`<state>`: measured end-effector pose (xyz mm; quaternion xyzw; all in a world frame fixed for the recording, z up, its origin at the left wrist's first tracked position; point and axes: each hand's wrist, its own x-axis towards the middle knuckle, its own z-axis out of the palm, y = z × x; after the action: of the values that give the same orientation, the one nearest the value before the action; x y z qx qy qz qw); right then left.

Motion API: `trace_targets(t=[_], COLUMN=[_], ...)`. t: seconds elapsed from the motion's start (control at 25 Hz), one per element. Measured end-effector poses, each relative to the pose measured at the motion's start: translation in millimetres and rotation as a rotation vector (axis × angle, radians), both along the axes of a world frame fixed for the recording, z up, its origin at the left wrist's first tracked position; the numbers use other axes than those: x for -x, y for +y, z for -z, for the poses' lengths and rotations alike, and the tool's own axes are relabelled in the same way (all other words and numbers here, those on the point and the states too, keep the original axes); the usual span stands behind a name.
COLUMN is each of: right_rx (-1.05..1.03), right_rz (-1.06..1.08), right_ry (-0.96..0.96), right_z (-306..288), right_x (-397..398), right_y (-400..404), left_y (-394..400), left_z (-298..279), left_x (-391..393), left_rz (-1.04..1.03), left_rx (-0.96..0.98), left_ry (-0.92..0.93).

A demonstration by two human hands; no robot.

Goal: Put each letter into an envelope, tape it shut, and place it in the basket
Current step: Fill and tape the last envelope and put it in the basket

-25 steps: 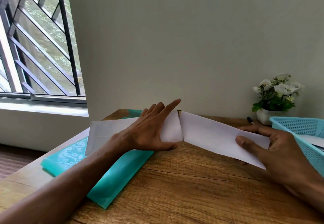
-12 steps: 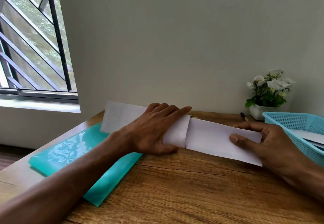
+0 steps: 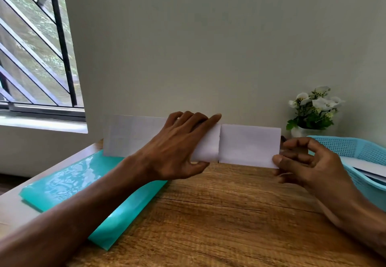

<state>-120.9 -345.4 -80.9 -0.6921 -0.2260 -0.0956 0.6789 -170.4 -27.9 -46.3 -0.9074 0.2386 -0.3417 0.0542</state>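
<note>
Now the letter (image 3: pixel 249 144) shows less of itself than a second ago: its right-hand stretch has shortened as it slid leftward into the envelope (image 3: pixel 133 136), and both papers stand more upright at about 12 o'clock on the wooden table (image 3: pixel 219 214), close to the wall. The right hand (image 3: pixel 302 162), at 3 o'clock from the letter, pinches the letter's right end between thumb and curled fingers, where earlier it lay along the paper's edge. The left hand (image 3: pixel 179 147) grips the envelope's open mouth, fingers spread over the front and thumb under the lower edge. Judging by this, insertion is well along but unfinished; the visible part must go in before any taping. The envelope's left end overhangs a teal folder (image 3: pixel 69 183) at 9 o'clock. The blue basket (image 3: pixel 355 149) at 3 o'clock already holds white paper, with a potted flower (image 3: pixel 313 110) behind it.
</note>
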Motion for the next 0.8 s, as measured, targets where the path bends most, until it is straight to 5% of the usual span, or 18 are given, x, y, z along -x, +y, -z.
trace_targets(t=[0.8], right_rx=[0.379], right_rz=[0.079], right_ry=[-0.422], right_z=[4.9], right_x=[43.4], right_y=[30.4], left_y=[-42.8], left_z=[9.8], left_x=[12.5], left_rz=[0.129], left_rx=[-0.010], left_ry=[-0.068])
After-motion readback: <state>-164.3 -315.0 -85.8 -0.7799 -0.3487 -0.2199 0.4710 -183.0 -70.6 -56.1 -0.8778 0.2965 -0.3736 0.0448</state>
